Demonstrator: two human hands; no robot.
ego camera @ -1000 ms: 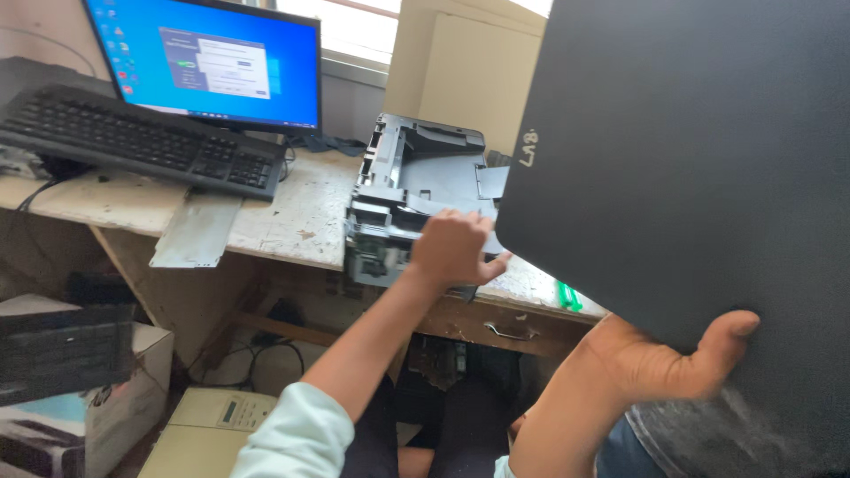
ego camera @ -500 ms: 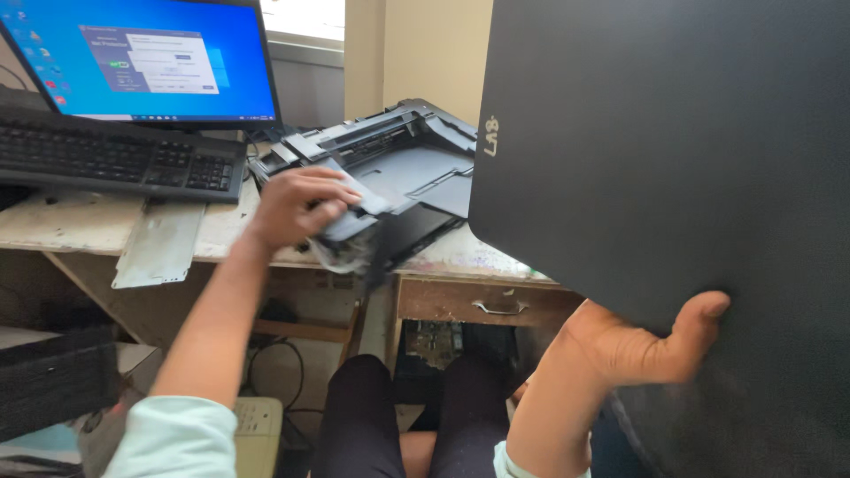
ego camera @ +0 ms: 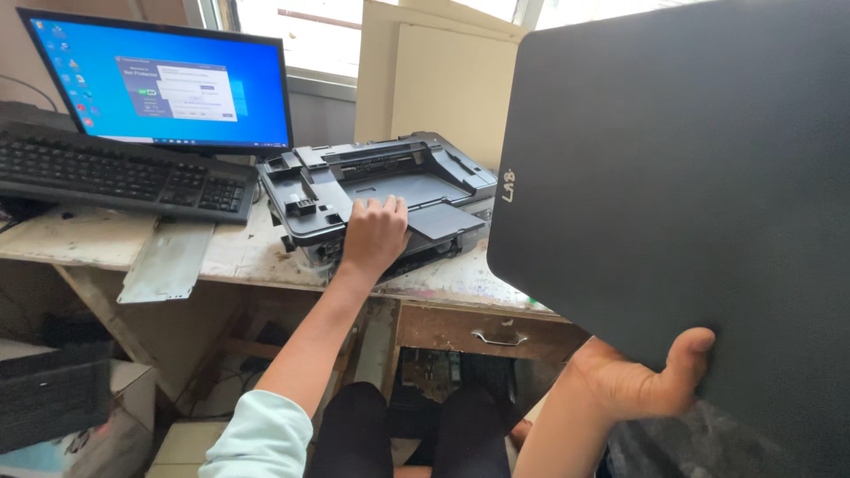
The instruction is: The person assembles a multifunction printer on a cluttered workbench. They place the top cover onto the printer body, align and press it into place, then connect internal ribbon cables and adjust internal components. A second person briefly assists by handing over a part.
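Note:
A dark grey printer body (ego camera: pixel 381 190) with its cover off sits on the worn wooden desk (ego camera: pixel 80 239), turned at an angle. My left hand (ego camera: pixel 374 235) rests on its front edge, fingers curled over the plastic and gripping it. My right hand (ego camera: pixel 642 381) holds up a large flat black panel (ego camera: pixel 682 195) by its lower edge, thumb pressed on the front face. The panel fills the right side of the view and hides what lies behind it.
A black keyboard (ego camera: pixel 115 173) and a lit monitor (ego camera: pixel 164 80) stand at the left of the desk. A grey metal strip (ego camera: pixel 168 261) hangs over the desk edge. A drawer with a metal handle (ego camera: pixel 496 336) is below the printer. Boxes (ego camera: pixel 53 407) sit on the floor at the left.
The printer has been turned and slid along the desk under my left hand. My right hand keeps the black panel raised in much the same place.

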